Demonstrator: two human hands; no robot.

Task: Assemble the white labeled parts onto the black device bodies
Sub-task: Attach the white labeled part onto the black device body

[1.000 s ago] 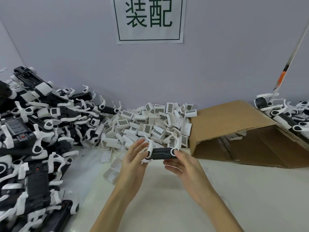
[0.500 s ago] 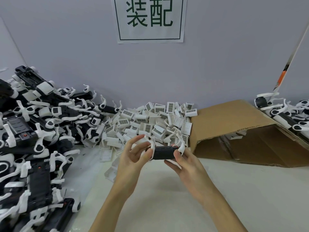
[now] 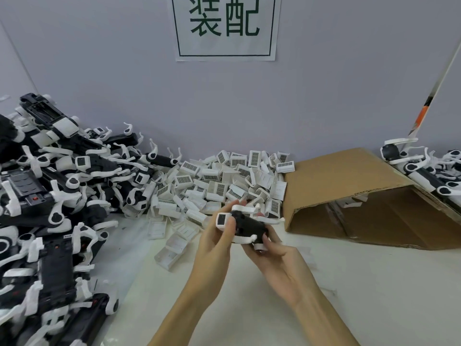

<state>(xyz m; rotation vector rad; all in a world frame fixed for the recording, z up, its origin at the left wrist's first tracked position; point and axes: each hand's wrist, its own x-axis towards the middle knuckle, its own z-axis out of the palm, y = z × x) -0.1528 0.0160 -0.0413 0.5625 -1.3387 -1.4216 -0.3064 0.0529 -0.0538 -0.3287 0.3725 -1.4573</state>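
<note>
Rotated since before: black device body (image 3: 249, 224) now points end-on (white clips showing), gripped by left hand (image 3: 212, 245) and right hand (image 3: 279, 260). Wall sign (image 3: 225, 27) reads 装配; white labeled parts (image 3: 224, 181) carry barcodes, unreadable.

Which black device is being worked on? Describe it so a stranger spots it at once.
Start at the wall sign, then drop straight down past the pile of white labeled parts to the two hands over the table. The device is held between the left hand and right hand. It alone is off the table; the other devices lie heaped at the left and far right.
</note>
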